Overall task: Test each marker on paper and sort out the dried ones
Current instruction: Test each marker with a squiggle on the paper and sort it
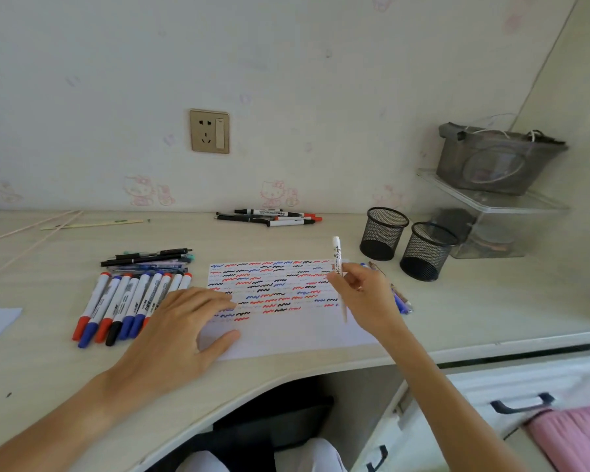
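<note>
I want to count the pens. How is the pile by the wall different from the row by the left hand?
The wall pile is small, and its pens lie sideways. The row has more, fatter markers, side by side, pointing away from the person. The left hand hides part of the row; the pile sits alone. Both show red and black caps.

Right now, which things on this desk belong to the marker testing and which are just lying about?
In use: white marker in right hand; test paper under left hand; marker row; far marker pile.
Lying about: mesh pen cups; wall socket; grey pouch.
</note>
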